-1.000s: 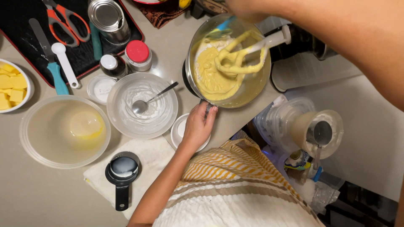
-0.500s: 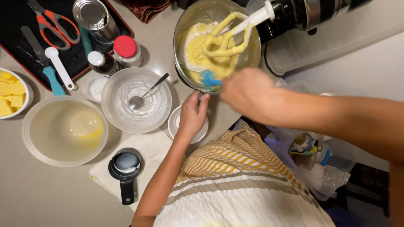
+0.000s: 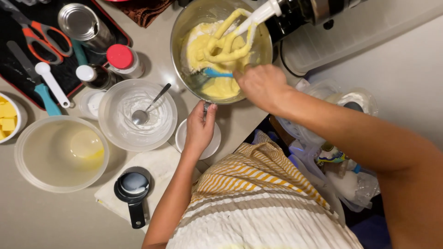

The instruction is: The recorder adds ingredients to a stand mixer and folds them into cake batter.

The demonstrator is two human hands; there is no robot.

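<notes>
A steel mixer bowl [image 3: 184, 27] holds yellow batter [image 3: 221, 85], and the raised white beater [image 3: 226, 41] is coated in it. My right hand [image 3: 260, 85] reaches into the bowl from the right, shut on a blue spatula [image 3: 217, 73] whose blade lies in the batter. My left hand [image 3: 199, 129] rests against the bowl's near rim, fingers on its handle, above a small white dish [image 3: 214, 145].
A glass bowl [image 3: 138, 115] with white residue and a spoon sits left of the mixer bowl. A large plastic bowl [image 3: 60, 152], a black measuring cup [image 3: 133, 186] on a towel, butter cubes [image 3: 7, 117], jars, a can, scissors and a measuring spoon fill the left counter.
My right hand came down from above the mixer to the bowl and now holds the blue spatula inside the batter. My left hand stayed at the bowl's near rim.
</notes>
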